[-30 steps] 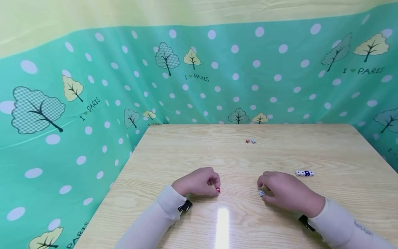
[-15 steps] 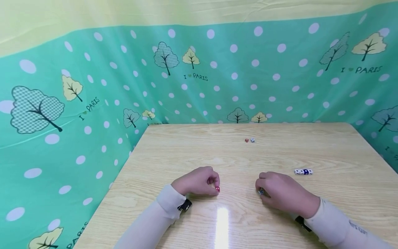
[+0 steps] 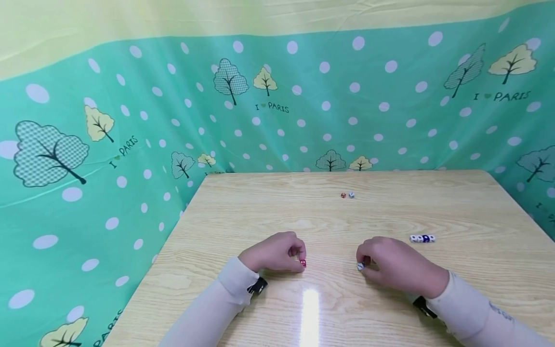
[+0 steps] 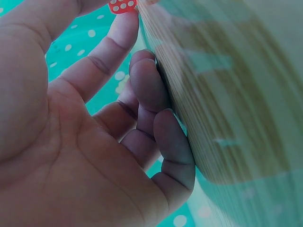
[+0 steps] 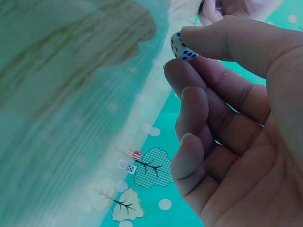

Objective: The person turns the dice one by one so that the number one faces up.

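My left hand (image 3: 274, 252) rests low on the table and pinches a red die (image 3: 303, 263) between thumb and index finger. In the left wrist view the red die (image 4: 123, 6) shows white pips at the top edge, and the other fingers curl against the wood. To the right, my right hand (image 3: 401, 266) pinches a white die (image 3: 360, 266) at its fingertips. Seen from the right wrist, that white die (image 5: 183, 49) has dark blue pips and sits between the thumb and the fingers. A short gap of table separates the two hands.
Beyond the right hand, several dice stand in a touching row (image 3: 422, 238), white except for one blue. Near the far edge lie a red die (image 3: 343, 195) and a white die (image 3: 351, 195), side by side. Green patterned cloth (image 3: 277, 140) surrounds the wooden table (image 3: 243, 207).
The white die has turned in my right fingers, first hidden partly by them, now showing another face a little farther left. My left hand keeps its hold on the red die.
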A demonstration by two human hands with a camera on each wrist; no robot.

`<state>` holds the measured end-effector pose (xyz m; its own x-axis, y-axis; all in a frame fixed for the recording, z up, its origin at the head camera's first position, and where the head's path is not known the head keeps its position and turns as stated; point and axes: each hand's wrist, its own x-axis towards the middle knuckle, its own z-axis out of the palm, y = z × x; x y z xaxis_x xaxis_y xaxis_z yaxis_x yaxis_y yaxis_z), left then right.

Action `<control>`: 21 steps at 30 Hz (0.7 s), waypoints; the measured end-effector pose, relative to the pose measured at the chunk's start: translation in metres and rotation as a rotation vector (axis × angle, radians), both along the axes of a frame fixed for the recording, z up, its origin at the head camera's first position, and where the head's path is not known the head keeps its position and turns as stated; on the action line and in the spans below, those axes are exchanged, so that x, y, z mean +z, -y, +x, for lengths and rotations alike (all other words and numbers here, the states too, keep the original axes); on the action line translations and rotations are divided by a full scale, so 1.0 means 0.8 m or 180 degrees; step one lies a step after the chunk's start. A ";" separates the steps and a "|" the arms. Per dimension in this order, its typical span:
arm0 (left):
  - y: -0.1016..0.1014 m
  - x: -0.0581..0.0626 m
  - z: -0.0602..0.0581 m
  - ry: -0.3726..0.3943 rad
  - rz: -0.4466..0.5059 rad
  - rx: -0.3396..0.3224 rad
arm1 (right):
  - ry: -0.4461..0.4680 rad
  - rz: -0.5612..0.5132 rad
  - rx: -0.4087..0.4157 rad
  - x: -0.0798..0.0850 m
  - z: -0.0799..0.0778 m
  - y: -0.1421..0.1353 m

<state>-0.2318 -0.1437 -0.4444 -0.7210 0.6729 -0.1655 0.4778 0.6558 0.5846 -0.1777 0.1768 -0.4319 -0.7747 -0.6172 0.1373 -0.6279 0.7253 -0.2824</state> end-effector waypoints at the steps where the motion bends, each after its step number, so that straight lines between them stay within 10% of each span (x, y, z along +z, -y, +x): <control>1: 0.000 -0.001 0.000 -0.0003 -0.0003 0.0000 | 0.0067 -0.0036 0.0008 0.000 -0.001 -0.001; 21: 0.002 -0.007 -0.003 -0.0071 -0.0008 -0.0031 | 0.0612 -0.0179 -0.0088 -0.007 -0.013 -0.011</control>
